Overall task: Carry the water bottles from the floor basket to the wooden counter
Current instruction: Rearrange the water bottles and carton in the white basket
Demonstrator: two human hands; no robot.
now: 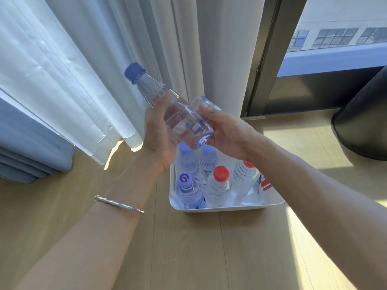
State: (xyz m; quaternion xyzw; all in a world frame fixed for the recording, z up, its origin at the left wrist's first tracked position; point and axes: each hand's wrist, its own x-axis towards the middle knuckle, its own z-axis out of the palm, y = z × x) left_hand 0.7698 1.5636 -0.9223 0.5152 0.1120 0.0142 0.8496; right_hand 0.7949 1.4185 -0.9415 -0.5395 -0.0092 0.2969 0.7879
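7 bottles show in all. the left hand [161, 130] grasps 1 bottle [167, 105] round its middle, tilted, its blue cap up to the far left and its base down to the right, above the basket. the right hand [228, 135] curls round what looks like a second bottle [204, 101], clear with a bit of blue, mostly hidden behind the first; its thumb lies on top.

5 bottles stand upright in the white basket [230, 208] on the floor: 2 with pale blue caps [185, 147] at the far side, 1 with a purple swirl cap [184, 180] at the near left, and 2 with red caps [221, 173] at the right. a red and white thing [266, 183] sits against the basket's right wall; i cannot tell what it is.

1 silver bracelet [119, 204] circles the left wrist.

the floor [188, 248] is pale wood with sun patches at the right. white sheer curtains [73, 70] hang at the far left, with a blue curtain [27, 147] beside them. a dark-framed window [335, 49] is at the far right, and 1 dark round object [364, 120] stands below it.
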